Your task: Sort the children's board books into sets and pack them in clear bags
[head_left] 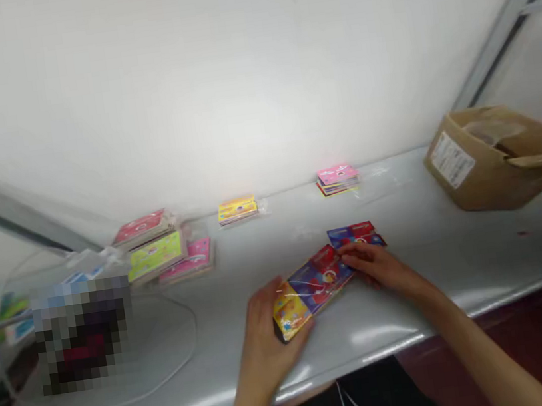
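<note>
A long colourful packet (315,281), yellow at one end and blue and red at the other, lies tilted above the table with a shiny clear wrap over it. My left hand (267,334) is wrapped round its yellow end, thumb along the near edge. At the far right end, the fingers of my right hand (378,267) are drawn together and pinch the packet's edge. Just behind them a blue and red card (353,233) lies on the table, partly covered by the packet and my right hand.
Stacked colourful cards line the back: pink (338,175), yellow (237,209), red (143,226), lime green (156,256) and magenta (191,260). An open cardboard box (494,178) stands at right. A thin white cable (195,328) loops on the grey table (237,362) near a pixelated patch.
</note>
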`<state>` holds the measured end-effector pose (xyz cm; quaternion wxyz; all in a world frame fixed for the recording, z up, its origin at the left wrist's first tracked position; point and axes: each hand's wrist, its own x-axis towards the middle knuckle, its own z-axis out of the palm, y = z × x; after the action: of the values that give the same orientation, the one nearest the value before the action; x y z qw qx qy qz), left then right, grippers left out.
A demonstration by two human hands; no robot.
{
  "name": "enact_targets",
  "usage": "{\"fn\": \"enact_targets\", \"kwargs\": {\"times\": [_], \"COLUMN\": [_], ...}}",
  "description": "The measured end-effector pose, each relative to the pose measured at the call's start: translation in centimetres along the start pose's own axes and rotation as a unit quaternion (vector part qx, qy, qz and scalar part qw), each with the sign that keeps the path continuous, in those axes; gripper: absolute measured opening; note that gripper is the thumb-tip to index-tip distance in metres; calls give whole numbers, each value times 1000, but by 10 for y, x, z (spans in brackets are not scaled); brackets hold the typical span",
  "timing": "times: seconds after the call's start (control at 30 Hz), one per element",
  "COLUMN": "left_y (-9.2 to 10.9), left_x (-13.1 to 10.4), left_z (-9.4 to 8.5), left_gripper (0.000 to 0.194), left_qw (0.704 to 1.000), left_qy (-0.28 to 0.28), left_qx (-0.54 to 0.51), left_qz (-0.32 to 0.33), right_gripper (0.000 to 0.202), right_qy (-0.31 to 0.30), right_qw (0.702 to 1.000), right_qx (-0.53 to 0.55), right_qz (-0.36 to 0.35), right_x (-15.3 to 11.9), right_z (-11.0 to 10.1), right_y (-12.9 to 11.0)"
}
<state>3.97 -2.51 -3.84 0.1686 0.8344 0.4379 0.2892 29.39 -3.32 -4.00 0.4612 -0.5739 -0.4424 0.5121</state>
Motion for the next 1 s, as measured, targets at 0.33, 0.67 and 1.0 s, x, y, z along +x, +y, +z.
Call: {"fn": "enact_targets", "kwargs": {"times": [0.33, 0.67, 1.0], "left_y": [1, -1, -5], "left_x": [2, 1, 2], "left_z": [-1, -2, 1], "left_gripper": [64, 48, 44], "left_qw": [1000, 999, 998], "left_qy": [-1, -32, -5], "left_qx": [-10, 3, 20], "left_qz": [0, 18, 58], "right_gripper": [35, 40, 40], "right_qy": [-100, -161, -120], "right_qw": [990, 983, 993], "right_qx": [-86, -86, -20], "right_qz": [-41, -2, 8], "right_x": [-5, -2, -1], "right_z": [2, 4, 4], "right_y": [0, 2, 6]}}
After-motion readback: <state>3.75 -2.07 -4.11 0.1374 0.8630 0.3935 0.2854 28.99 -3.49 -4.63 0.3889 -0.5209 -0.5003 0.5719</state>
